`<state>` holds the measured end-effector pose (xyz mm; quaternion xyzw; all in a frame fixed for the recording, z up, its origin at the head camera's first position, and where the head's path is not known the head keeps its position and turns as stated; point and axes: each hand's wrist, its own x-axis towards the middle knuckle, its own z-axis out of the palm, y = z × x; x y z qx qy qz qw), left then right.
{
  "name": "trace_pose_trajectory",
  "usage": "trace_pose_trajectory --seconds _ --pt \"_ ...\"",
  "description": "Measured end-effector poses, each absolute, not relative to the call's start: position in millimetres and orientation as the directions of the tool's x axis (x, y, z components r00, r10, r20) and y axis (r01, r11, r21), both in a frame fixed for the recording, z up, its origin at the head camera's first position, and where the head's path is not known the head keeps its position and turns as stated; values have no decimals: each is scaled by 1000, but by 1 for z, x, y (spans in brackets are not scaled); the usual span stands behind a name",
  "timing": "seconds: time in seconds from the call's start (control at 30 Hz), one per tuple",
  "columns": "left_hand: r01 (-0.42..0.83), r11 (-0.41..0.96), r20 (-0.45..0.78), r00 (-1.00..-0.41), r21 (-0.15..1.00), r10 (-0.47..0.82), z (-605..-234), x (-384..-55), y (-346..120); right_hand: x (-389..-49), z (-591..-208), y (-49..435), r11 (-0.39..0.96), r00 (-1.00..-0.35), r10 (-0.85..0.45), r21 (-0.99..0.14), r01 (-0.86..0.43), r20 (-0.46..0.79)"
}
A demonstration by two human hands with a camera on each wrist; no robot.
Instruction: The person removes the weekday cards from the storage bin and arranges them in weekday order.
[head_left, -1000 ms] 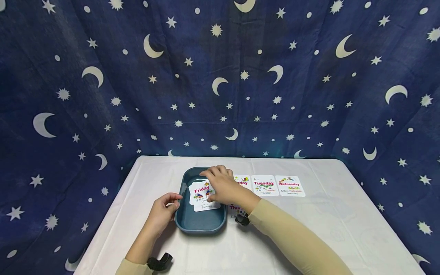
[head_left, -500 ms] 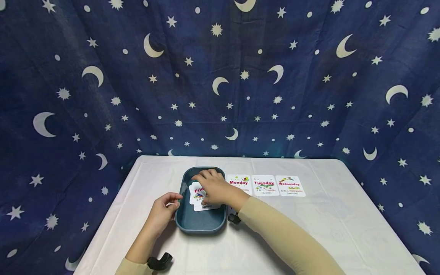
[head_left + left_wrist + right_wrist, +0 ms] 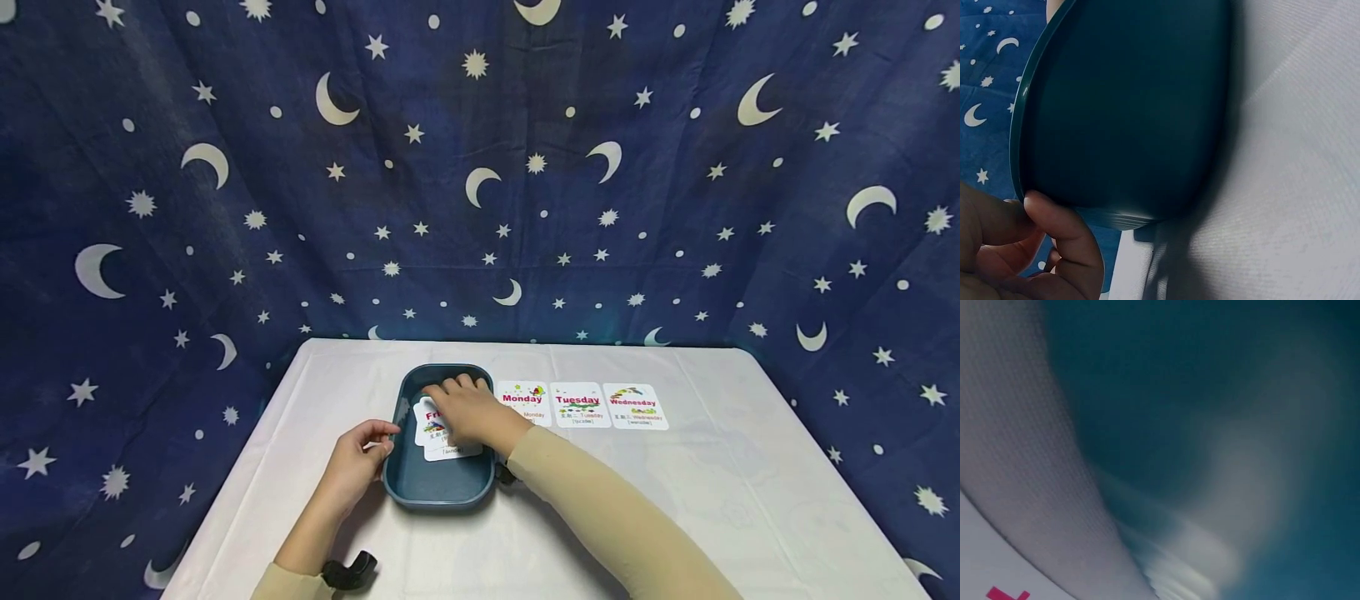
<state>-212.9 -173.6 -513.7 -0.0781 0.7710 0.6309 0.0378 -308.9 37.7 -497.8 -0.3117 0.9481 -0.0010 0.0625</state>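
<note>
My left hand (image 3: 358, 457) pinches the left rim of a dark teal rounded tray (image 3: 438, 487) on the table; in the left wrist view its fingertips (image 3: 1044, 203) meet that rim. Over the inside of the tray, my right hand (image 3: 474, 415) reaches with bent fingers spread above white word cards. A card starting "Fri" (image 3: 427, 427) shows beside its fingers, overlapping a second white card (image 3: 452, 455). The hand hides much of both. The right wrist view is mostly a blurred teal surface (image 3: 1135, 381).
Right of the tray, Monday (image 3: 522, 396), Tuesday (image 3: 577, 410) and Wednesday (image 3: 634, 410) cards lie in a row on the white-covered table (image 3: 720, 500). A dark blue curtain (image 3: 480, 242) with moons and stars stands behind. My right sleeve (image 3: 600, 508) crosses the table's near right.
My right hand has moved left and deeper over the cards in the tray, uncovering the Monday card and covering more of the Friday one. My left hand stays at the rim.
</note>
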Motion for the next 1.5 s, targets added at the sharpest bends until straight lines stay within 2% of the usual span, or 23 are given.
trace_pose_trajectory --seconds 0.43,1.23,1.5 --pt "-158 190 -146 -986 969 -76 -514 -211 -173 -308 -498 36 820 -811 -569 -27 -571 -134" --pt "-157 190 -145 -987 969 -75 -514 -211 -173 -306 -500 36 831 -829 -555 -15 -556 -73" --pt "-154 196 -143 -987 968 -71 -514 -212 -173 -304 -495 38 832 -832 -553 -65 -550 -36"
